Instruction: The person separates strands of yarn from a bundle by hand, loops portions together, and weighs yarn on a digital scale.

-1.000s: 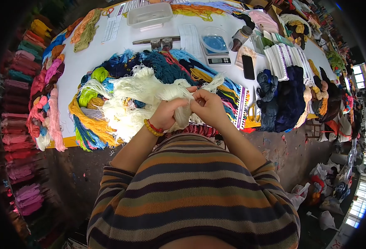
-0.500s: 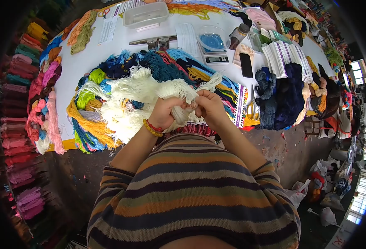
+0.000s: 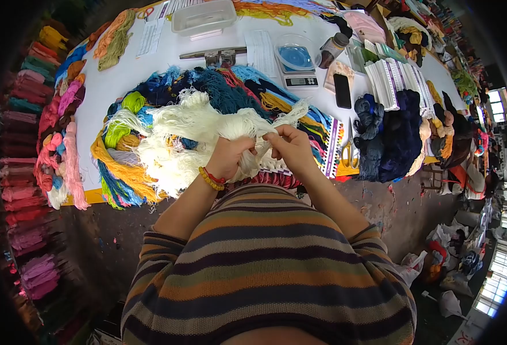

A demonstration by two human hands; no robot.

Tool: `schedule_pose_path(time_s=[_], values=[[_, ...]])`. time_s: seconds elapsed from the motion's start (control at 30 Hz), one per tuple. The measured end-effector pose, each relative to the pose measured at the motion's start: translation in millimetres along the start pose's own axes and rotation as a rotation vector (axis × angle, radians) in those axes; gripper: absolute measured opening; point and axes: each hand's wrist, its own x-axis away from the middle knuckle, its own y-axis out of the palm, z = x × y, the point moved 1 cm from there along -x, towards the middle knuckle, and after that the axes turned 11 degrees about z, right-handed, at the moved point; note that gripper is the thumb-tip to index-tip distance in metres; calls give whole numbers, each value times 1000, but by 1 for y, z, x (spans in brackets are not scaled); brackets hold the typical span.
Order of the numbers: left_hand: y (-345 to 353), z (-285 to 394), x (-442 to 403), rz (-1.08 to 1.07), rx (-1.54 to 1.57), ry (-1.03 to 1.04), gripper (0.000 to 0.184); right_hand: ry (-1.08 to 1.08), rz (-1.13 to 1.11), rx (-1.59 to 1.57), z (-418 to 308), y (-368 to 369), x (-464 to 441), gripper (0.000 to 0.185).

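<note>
Left hand (image 3: 229, 157): closed around a skein of cream yarn (image 3: 239, 125), at twelve o'clock from the striped sweater (image 3: 265, 259).
Right hand (image 3: 292, 150): fingers bent at the yarn's right edge; too small to tell whether they pinch strands.
Bench (image 3: 105, 99), clocked from the hands: multicoloured yarn (image 3: 233, 92) heaped near twelve, loose cream pile (image 3: 170, 133) between nine and ten, digital scale (image 3: 300, 81) at one, black phone (image 3: 342, 91) at two, gold-handled scissors (image 3: 349, 142) at three.

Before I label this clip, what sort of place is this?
Probably a yarn workshop: loose white yarn, dark blue skeins and a digital scale share the table.
</note>
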Motion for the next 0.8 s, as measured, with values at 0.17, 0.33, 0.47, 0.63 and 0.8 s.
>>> schedule_pose_path(time_s=[0.17, 0.33, 0.47, 0.63, 0.8], values=[[9, 6, 0, 54, 70, -11, 10, 260, -126, -257, -2, -4, -5, 19], [-5, 11, 6, -132, 429, -186, 14, -28, -370, 172, -18, -14, -9, 30], [-39, 50, 15, -314, 437, -155, 27, -127, -75, 212, -9, -45, -38, 37], [-126, 120, 25, 164, 420, 213, 31, -215, 381, 669, 27, -130, -88, 40], [-217, 181, 31, 690, 315, 345, 33, -317, 618, 1192, 30, -228, -112, 41]])
